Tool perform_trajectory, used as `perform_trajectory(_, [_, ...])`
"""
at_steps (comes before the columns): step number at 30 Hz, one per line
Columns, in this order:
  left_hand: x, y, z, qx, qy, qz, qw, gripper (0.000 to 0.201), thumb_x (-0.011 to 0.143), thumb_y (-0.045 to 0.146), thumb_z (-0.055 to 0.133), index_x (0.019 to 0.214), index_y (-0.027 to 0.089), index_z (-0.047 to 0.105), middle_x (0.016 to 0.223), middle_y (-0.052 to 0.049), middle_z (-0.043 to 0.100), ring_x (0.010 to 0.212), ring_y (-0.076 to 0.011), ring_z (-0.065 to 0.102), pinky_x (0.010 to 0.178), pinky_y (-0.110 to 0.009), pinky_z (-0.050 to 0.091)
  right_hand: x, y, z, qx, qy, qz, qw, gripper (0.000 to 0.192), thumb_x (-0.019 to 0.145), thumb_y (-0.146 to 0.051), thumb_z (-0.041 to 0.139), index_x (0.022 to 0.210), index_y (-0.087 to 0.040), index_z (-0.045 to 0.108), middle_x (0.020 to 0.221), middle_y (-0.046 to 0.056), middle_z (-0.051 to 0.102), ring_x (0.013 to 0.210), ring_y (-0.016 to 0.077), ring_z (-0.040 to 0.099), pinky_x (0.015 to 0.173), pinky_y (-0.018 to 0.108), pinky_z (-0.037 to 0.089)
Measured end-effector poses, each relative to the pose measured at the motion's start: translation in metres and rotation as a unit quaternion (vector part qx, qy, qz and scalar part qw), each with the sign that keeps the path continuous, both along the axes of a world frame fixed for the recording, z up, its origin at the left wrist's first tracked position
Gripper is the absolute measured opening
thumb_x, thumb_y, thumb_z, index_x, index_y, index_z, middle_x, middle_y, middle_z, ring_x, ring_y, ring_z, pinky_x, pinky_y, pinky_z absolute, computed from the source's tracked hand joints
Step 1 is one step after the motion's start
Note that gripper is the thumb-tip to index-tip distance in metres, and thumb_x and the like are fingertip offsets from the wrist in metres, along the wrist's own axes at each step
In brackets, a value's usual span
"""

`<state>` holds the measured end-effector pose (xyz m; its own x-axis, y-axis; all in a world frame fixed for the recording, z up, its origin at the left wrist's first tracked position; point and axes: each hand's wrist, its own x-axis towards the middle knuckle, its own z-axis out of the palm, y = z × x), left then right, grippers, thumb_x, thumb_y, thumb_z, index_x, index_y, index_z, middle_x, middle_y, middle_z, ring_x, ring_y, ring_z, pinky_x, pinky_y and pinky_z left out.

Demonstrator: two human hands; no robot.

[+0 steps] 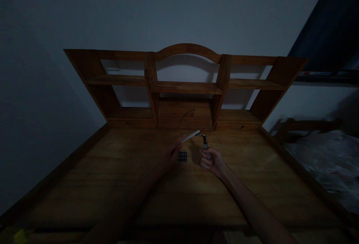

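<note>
Stick [190, 137] is slanting above the desk [241, 158], the left hand [174, 149] pinching its lower end; the right hand [211, 160] is curling tightly around the tool [205, 143], its forearm [246, 195] angling inward.

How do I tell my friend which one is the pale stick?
Start at the wooden desk, below its shelves. Over the desk's middle, the left hand holds a slim pale stick slanting up to the right. Its whitish color sets it apart from the dark-and-silver tool in the right hand.
</note>
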<state>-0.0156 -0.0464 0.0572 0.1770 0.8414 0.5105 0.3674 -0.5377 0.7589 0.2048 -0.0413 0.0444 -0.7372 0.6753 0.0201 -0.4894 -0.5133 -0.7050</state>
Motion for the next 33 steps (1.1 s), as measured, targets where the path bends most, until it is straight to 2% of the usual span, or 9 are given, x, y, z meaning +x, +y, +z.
perform_trajectory(5, [0.002,0.002,-0.005,-0.018,0.018,-0.015,1.0,0.042,0.093,0.035,0.039,0.134,0.031,0.045,0.135,0.002,0.052,0.124,-0.0193,0.05,0.108,-0.041,0.039,-0.001,0.0,0.001,0.004,0.007,0.002,1.0,0.03,0.079,-0.032,0.046,0.055,-0.021,0.032,0.036,-0.009,0.022,0.03,0.0071,0.013,0.036,0.023,0.018])
perform_trajectory(11, [0.0,0.0,-0.006,-0.008,0.002,0.031,0.999,0.042,0.092,0.035,0.043,0.134,0.029,0.045,0.126,0.001,0.061,0.118,-0.0213,0.055,0.103,-0.042,0.044,0.0,0.0,0.0,-0.005,0.001,-0.006,1.0,0.029,0.078,-0.031,0.047,0.056,-0.021,0.031,0.038,-0.009,0.021,0.031,0.0067,0.013,0.036,0.023,0.018])
perform_trajectory(16, [0.002,0.0,-0.007,-0.027,0.023,-0.007,0.999,0.044,0.092,0.036,0.043,0.136,0.033,0.042,0.133,0.002,0.055,0.119,-0.0197,0.054,0.103,-0.039,0.043,0.001,0.001,0.0,-0.012,0.01,-0.017,1.0,0.029,0.08,-0.03,0.046,0.056,-0.021,0.032,0.038,-0.009,0.02,0.031,0.0066,0.013,0.036,0.022,0.018])
perform_trajectory(22, [0.001,0.001,-0.006,-0.016,-0.004,0.02,1.0,0.043,0.092,0.037,0.041,0.134,0.031,0.045,0.135,0.003,0.053,0.123,-0.0187,0.051,0.105,-0.039,0.041,0.0,0.0,0.002,-0.003,0.02,-0.002,1.0,0.029,0.079,-0.031,0.047,0.056,-0.021,0.032,0.038,-0.009,0.019,0.031,0.007,0.014,0.036,0.023,0.019])
perform_trajectory(27, [0.0,-0.003,-0.002,-0.026,0.047,-0.008,0.999,0.044,0.092,0.036,0.041,0.136,0.031,0.043,0.124,0.001,0.062,0.11,-0.0192,0.06,0.102,-0.039,0.045,0.001,0.0,0.001,-0.009,0.006,-0.009,1.0,0.03,0.079,-0.031,0.047,0.056,-0.021,0.031,0.037,-0.009,0.02,0.031,0.007,0.014,0.037,0.023,0.019])
perform_trajectory(33, [0.001,0.004,-0.016,-0.009,0.006,0.021,1.0,0.039,0.091,0.04,0.043,0.126,0.027,0.056,0.125,-0.001,0.061,0.114,-0.0212,0.058,0.099,-0.039,0.047,0.002,0.002,-0.002,-0.012,0.018,-0.003,1.0,0.029,0.081,-0.031,0.045,0.056,-0.02,0.033,0.038,-0.009,0.019,0.031,0.0069,0.013,0.037,0.022,0.019])
